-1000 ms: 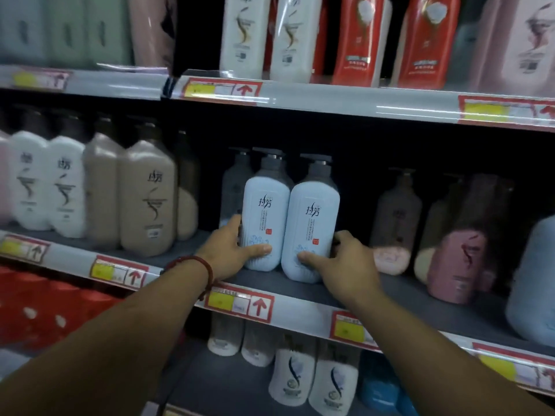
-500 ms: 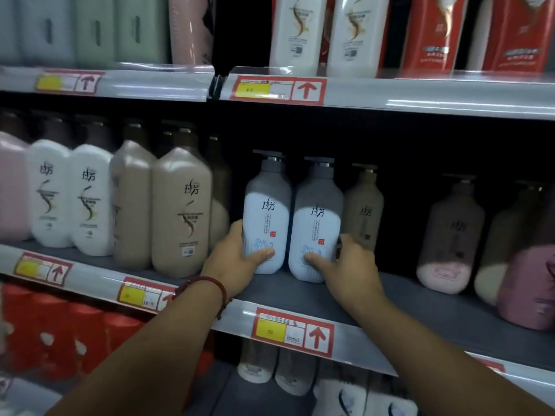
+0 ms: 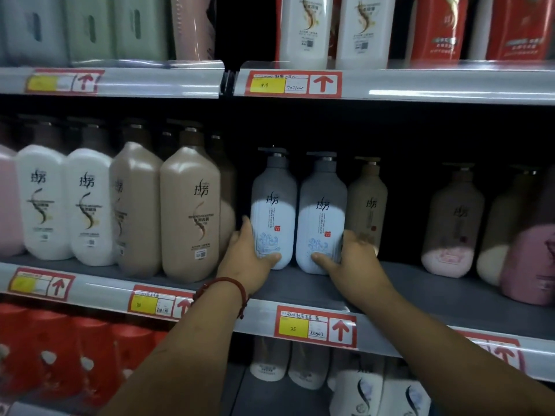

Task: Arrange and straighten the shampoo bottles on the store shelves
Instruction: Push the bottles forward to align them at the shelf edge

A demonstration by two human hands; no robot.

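Progress: your left hand [image 3: 249, 261] grips the left blue bottle [image 3: 273, 205], your right hand [image 3: 353, 259] the right blue bottle [image 3: 322, 214]; both have slid deeper, upright, side by side, seemingly straightened.

The pale blue bottles [image 3: 271, 217] carry 拉芳; the yellow price tag [image 3: 293, 328] beneath reads 25, beside a red arrow [image 3: 341, 329]

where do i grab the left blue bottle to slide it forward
Its lower body, from the left-front: the left blue bottle stands upright close beside its twin, so only the left flank and front are free. The left hand grips there.
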